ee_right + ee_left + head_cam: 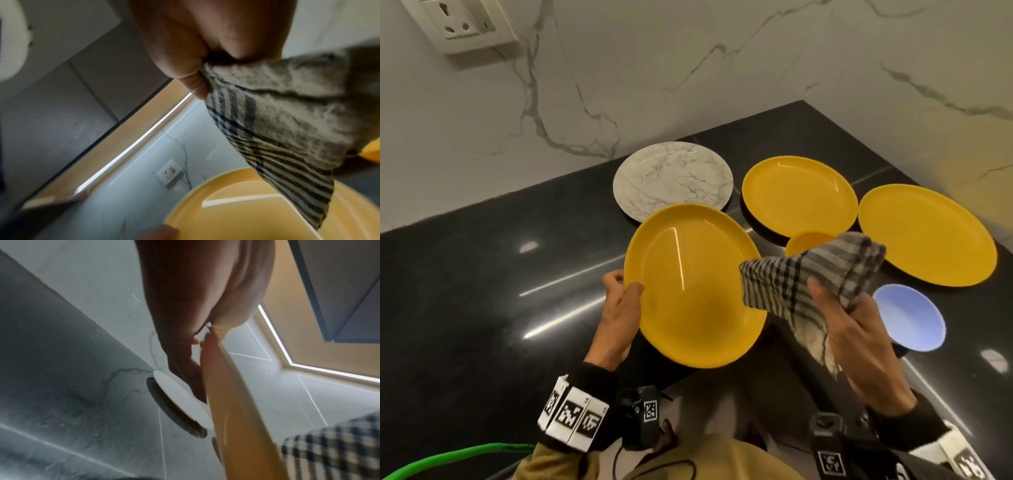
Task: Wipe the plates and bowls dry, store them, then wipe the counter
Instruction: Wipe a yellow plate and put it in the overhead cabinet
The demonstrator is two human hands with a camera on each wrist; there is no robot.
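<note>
The held yellow plate (697,284) is a round, glossy disc with a shallow raised rim, lifted above the bench (482,274) and tilted toward the camera in the head view. The left hand (619,315) pinches its left rim, thumb on the face and fingers curled behind; the left wrist view shows that rim edge-on. The right hand (859,329) is closed around a bunched checked cloth (808,277), a coarse woven fabric of pale ground crossed by dark stripes, whose loose corner hangs over the plate's right edge; whether it presses the surface cannot be told. The right wrist view shows the thumb clamping the folds, with blur softening everything else. Behind the held plate, a round marble-patterned plate (674,178) lies flat on the bench, partly covered by the yellow rim. To the right lie two more yellow plates, the middle one (799,193) and the far-right one (928,234), both flat and shiny. A small yellow bowl (804,241) sits between them, mostly hidden by the cloth. A pale blue bowl (914,318) stands near the right hand, its near side cut off by the wrist. The bench is dark, polished stone with bright reflections, meeting a white veined marble wall (619,68) bearing a white socket plate (462,20).
</note>
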